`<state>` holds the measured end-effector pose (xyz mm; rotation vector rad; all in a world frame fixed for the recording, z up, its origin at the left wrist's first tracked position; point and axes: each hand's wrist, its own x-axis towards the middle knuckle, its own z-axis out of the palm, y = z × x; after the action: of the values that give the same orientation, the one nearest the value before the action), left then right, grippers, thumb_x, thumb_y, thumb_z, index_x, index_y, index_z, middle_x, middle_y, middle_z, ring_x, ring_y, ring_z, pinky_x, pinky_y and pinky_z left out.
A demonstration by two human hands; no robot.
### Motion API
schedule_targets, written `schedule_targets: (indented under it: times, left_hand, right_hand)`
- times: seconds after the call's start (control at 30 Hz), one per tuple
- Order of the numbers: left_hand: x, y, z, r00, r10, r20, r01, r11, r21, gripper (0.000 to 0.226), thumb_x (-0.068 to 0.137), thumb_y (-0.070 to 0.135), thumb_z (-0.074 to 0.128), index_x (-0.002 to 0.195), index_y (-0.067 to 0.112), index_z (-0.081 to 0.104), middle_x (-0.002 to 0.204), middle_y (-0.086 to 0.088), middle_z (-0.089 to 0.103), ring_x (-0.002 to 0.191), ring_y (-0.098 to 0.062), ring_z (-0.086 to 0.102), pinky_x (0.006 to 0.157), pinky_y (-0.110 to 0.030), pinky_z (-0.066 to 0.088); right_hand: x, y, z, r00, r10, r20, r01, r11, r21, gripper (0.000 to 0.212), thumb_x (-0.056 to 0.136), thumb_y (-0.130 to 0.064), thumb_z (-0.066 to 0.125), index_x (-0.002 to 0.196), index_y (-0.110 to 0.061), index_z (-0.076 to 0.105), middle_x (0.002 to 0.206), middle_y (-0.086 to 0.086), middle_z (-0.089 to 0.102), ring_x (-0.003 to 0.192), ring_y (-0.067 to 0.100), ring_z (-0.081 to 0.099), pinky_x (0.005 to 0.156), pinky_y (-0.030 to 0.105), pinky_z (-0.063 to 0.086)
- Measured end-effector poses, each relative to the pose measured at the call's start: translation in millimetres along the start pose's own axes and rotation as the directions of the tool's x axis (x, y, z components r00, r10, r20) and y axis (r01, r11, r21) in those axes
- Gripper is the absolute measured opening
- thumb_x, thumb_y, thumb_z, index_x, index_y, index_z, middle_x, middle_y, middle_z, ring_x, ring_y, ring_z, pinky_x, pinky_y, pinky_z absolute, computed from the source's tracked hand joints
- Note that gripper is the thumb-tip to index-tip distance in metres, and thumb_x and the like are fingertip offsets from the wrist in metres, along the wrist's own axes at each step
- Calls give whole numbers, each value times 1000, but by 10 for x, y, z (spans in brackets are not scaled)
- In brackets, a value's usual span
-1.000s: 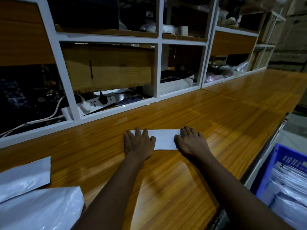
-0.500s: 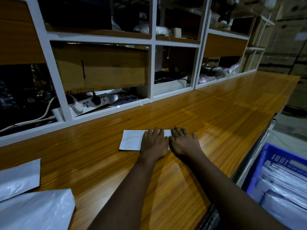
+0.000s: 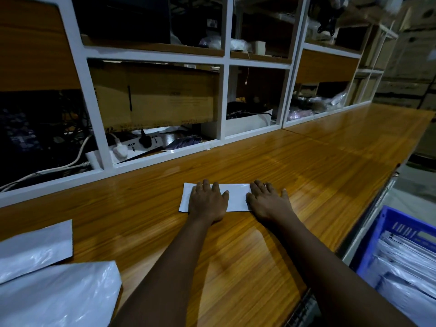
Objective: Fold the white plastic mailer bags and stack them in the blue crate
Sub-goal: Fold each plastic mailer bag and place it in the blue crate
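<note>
Two hands pressing flat, fingers spread — left hand point(image 3: 207, 201), right hand point(image 3: 267, 201) — on one folded mailer point(image 3: 236, 197) lying mid-table point(image 3: 306, 161). Two unfolded bags point(image 3: 56, 291) lying near left; blue crate point(image 3: 387, 234) sitting near right, holding folded stack.

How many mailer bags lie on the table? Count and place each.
3. The left hand and right hand press the folded bag. The far flat bag and near flat bag lie at lower left. More may be hidden.

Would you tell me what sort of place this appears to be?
Probably a packing or dispatch bench in a warehouse: a blue crate of folded mailer bags, flat white bags waiting on the wooden counter, and white cubby shelving holding a cardboard carton and cables.
</note>
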<state>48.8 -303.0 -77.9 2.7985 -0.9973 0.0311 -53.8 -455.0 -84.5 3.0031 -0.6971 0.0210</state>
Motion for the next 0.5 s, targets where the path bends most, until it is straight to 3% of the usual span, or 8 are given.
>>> schedule_targets:
  times: [0.37,0.5]
  left_hand:
    - [-39,-276,-52,994,-90,59,92,995,-24,69,103,56,14,158,16,6,165,-15,-2,152,-31,-1,123,-44,3]
    - [-108,-299,-77,988,-141,71,142,990,-9,70,102,58,13,159,17,4,165,-14,-3,152,-30,-2,123,-46,1]
  right_hand:
    - [4,13,20,999,-6,-39,7,999,39,58,103,-47,19,151,-16,26,165,7,9,150,35,10,110,72,11]
    - [-27,-10,-10,993,22,-117,-15,998,59,55,99,-48,24,139,-14,42,154,9,33,142,36,27,105,70,22]
